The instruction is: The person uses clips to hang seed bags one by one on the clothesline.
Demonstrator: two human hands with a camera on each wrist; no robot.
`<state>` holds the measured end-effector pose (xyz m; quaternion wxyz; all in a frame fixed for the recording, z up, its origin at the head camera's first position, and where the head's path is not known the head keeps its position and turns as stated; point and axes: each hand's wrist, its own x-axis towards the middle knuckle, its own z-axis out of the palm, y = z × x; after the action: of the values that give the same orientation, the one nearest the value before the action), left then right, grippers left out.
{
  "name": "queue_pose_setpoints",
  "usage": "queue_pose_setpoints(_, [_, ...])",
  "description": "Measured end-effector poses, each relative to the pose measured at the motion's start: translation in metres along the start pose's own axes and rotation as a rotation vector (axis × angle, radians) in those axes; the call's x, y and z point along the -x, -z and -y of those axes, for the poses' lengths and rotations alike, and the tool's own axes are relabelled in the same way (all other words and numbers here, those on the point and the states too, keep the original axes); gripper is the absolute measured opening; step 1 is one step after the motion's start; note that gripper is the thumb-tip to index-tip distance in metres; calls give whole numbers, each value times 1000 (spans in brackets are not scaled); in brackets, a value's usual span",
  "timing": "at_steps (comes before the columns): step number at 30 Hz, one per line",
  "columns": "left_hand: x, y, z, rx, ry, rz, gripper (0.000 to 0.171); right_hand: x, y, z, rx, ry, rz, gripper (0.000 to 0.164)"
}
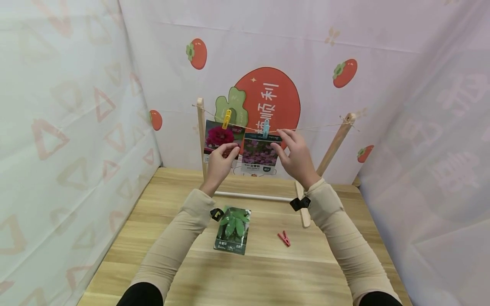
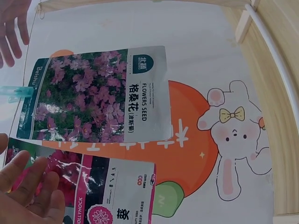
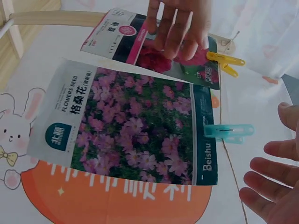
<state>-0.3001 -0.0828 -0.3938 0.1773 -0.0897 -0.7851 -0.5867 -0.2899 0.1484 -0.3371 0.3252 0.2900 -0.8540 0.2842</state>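
Note:
A seed packet with pink flowers (image 1: 261, 154) hangs from a thin string (image 1: 319, 126), pinned by a light-blue clothespin (image 1: 266, 128). To its left hangs a seed packet with a dark-red bloom (image 1: 220, 135), under a yellow clothespin (image 1: 226, 119). My left hand (image 1: 219, 166) is in front of the red-bloom packet, fingers loosely bent and holding nothing. Just right of the pink-flower packet, my right hand (image 1: 297, 158) is raised with spread fingers near the string. In the right wrist view, its fingers stand apart from the blue clothespin (image 3: 229, 130).
Wooden posts at left (image 1: 201, 140) and right (image 1: 334, 148) carry the string; a white rod (image 1: 256, 196) runs low between them. On the table (image 1: 249, 280) lie a green-leaf seed packet (image 1: 232, 231) and a red clothespin (image 1: 284, 238). Printed cloth (image 1: 168, 76) surrounds the table.

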Motion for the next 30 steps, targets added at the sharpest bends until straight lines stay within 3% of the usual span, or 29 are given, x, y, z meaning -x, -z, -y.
queue_pose_setpoints(11, [15, 7, 6, -104, 18, 75, 41, 28, -3, -5, 44, -17, 40, 55])
queue_pose_setpoints(17, [21, 9, 12, -170, -9, 102, 45, 44, -6, -8, 63, -21, 55, 58])
queue_pose_setpoints(30, [38, 15, 27, -300, -12, 176, 59, 77, -18, -14, 62, -135, 156, 67])
